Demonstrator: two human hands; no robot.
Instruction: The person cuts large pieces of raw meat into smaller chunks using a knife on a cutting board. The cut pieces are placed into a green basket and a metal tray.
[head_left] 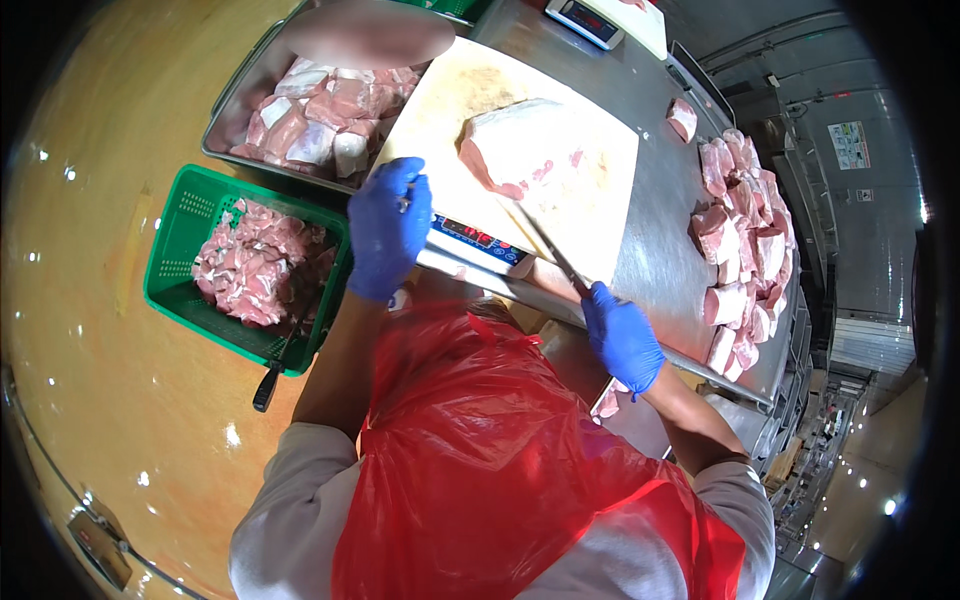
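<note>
My right hand point(622, 340), in a blue glove, grips a long, thin knife point(548, 240). Its tip points at the near edge of a large pale-pink slab of raw meat point(520, 140) with a white fat layer. That slab lies on a white cutting board point(605, 215). My left hand point(388, 230), also gloved in blue, is raised at the board's left edge, apart from the meat. Its fingers are curled, and whether anything is in them is hidden. Between my hands, a digital scale point(475, 238) with a lit red display shows at the board's near edge.
Left of the board stands a metal tub point(215, 140) with meat chunks. Below it, a green basket point(165, 255) holds trimmings, and a black-handled tool point(268, 385) leans over its rim. Cut meat pieces point(745, 245) are heaped on the steel table point(665, 270). Another scale point(585, 22) sits farther off.
</note>
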